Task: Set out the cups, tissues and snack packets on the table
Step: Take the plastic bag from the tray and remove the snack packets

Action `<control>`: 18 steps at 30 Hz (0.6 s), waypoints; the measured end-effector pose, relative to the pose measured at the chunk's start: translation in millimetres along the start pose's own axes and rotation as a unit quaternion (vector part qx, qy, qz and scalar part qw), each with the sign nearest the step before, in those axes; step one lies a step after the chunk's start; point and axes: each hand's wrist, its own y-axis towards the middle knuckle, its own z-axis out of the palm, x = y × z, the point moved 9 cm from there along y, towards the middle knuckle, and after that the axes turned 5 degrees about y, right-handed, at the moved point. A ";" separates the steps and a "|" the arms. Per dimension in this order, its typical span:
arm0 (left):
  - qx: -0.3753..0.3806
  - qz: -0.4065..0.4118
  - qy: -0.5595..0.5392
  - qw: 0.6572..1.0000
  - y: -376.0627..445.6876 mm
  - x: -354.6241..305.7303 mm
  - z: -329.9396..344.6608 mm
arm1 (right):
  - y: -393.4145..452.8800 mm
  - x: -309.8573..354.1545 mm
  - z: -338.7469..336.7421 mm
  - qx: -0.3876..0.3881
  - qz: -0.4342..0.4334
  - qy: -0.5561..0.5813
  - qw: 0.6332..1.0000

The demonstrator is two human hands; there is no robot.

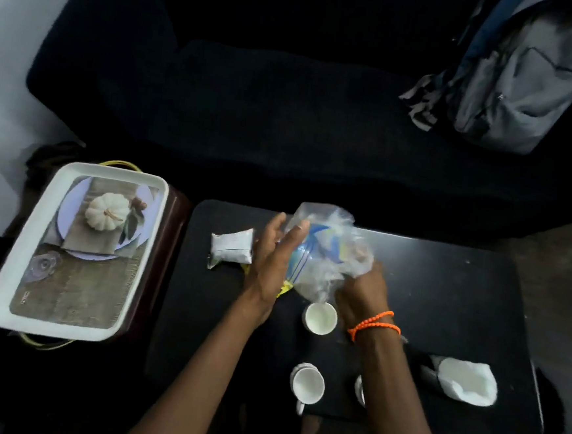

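A grey backpack (528, 78) leans on the dark sofa (253, 94).

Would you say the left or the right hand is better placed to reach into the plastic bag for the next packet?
Probably the left hand. It is open beside the clear plastic bag, holding nothing, while the right hand grips the bag's lower end above a cup.

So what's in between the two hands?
In the head view, a crinkly clear plastic bag with something blue and white inside. The right hand grips its lower end; the left hand lies flat against its side.
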 end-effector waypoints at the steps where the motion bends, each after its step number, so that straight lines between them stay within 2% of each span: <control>1: 0.059 -0.030 -0.021 0.998 1.4 11.8 24.8 | -5.0 9.6 -9.2 0.007 -0.031 -0.093 0.995; 3: 0.091 -0.008 0.011 0.996 6.4 17.2 55.1 | -10.4 31.0 -33.2 0.006 -0.089 -0.248 0.965; 6: 0.054 0.067 0.109 0.990 11.9 17.3 88.8 | -16.8 62.7 -80.6 0.030 -0.116 -0.333 0.935; 8: 0.029 0.087 0.119 0.989 9.7 19.6 115.8 | -25.7 72.5 -110.5 0.080 -0.097 -0.282 0.951; 10: -0.012 0.093 0.124 0.988 6.1 22.0 139.4 | -36.1 78.7 -142.7 0.104 -0.053 -0.150 0.982; 12: -0.041 0.092 0.133 0.986 3.1 24.8 161.7 | -45.5 87.6 -178.0 0.096 -0.015 -0.010 0.995; 14: -0.053 0.089 0.132 0.986 -1.5 26.0 186.0 | -51.9 94.6 -209.1 0.063 -0.007 0.065 0.996; 16: -0.026 0.085 0.155 0.984 -12.6 29.8 220.1 | -55.7 98.4 -222.8 0.041 -0.022 0.030 0.998; 18: 0.059 0.042 0.166 0.983 -27.7 45.0 263.7 | -57.6 106.7 -237.3 0.005 -0.062 -0.064 0.996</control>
